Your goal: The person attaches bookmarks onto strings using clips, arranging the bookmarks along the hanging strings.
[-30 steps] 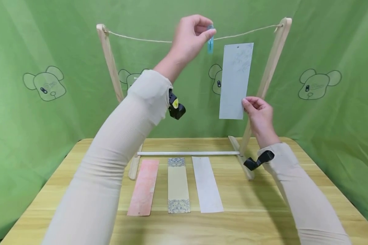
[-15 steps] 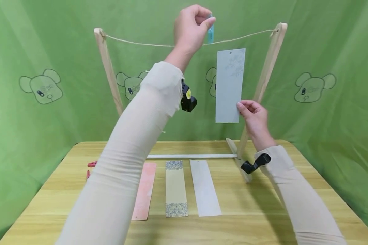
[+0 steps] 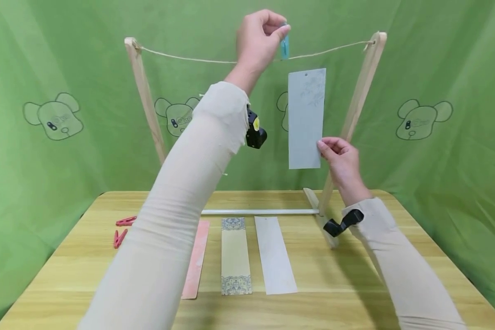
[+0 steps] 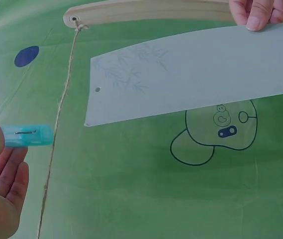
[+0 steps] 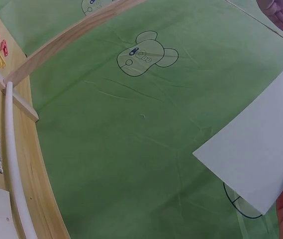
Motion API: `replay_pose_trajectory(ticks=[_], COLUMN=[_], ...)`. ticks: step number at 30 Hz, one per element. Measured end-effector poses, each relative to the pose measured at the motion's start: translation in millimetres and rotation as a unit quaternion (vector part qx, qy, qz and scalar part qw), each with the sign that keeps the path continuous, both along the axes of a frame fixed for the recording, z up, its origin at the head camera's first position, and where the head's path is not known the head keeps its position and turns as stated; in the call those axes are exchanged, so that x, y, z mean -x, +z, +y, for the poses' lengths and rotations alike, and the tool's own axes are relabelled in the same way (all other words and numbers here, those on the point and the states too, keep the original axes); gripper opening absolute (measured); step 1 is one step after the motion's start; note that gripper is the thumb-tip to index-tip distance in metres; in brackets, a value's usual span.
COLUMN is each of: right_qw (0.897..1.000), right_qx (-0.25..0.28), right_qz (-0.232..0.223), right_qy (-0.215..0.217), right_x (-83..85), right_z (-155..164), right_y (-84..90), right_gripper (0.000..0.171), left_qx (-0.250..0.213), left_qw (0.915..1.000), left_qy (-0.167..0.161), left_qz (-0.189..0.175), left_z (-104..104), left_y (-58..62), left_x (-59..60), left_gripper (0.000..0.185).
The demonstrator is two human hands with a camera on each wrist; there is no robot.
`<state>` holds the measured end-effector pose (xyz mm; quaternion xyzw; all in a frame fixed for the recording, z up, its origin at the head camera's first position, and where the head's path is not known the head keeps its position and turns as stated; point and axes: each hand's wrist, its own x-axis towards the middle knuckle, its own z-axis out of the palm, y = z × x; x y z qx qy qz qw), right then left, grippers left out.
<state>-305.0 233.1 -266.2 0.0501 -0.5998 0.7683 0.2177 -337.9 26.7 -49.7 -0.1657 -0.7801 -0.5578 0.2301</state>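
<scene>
From where I stand, the left hand (image 3: 260, 39) has gone up a bit against the rope (image 4: 46, 189), and its fingers pinch the blue clip (image 3: 285, 48) with its tip right at the rope. The right hand (image 3: 344, 162) pinches the grey card (image 3: 306, 123) in its fingers, below the rope. The card has slid nearer the clip, but isn't joined to the rope.

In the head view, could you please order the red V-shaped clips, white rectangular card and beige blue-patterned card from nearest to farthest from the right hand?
1. White rectangular card: below and left of the right hand.
2. Beige blue-patterned card: left of the white card.
3. Red V-shaped clips: farthest left.
</scene>
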Motion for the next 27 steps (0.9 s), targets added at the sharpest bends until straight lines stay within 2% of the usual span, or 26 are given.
replay_pose_trajectory(ticks=[10, 16, 21, 27], right_qw=[1.0, 1.0, 1.0, 1.0], right_qx=[0.001, 0.005, 0.006, 0.013], right_qz=[0.0, 0.01, 0.017, 0.021], right_qy=[0.012, 0.001, 0.006, 0.018], right_x=[4.2, 2.3, 1.6, 3.4], right_z=[-3, -3, -4, -8], right_y=[-6.2, -6.1, -4.4, 1.0], right_gripper=[0.01, 0.012, 0.011, 0.012], left_qx=[0.011, 0.048, 0.07, 0.075], left_qw=[0.9998, 0.9988, 0.9975, 0.9967], left_qy=[-0.006, 0.001, -0.002, -0.003], left_qz=[-0.017, -0.01, -0.014, -0.029], left_z=[0, 9, 18, 22], left_y=[-5.7, -6.2, -3.9, 1.4], left_x=[1.8, 3.3, 0.2, -6.0], left_gripper=[0.018, 0.018, 0.018, 0.017])
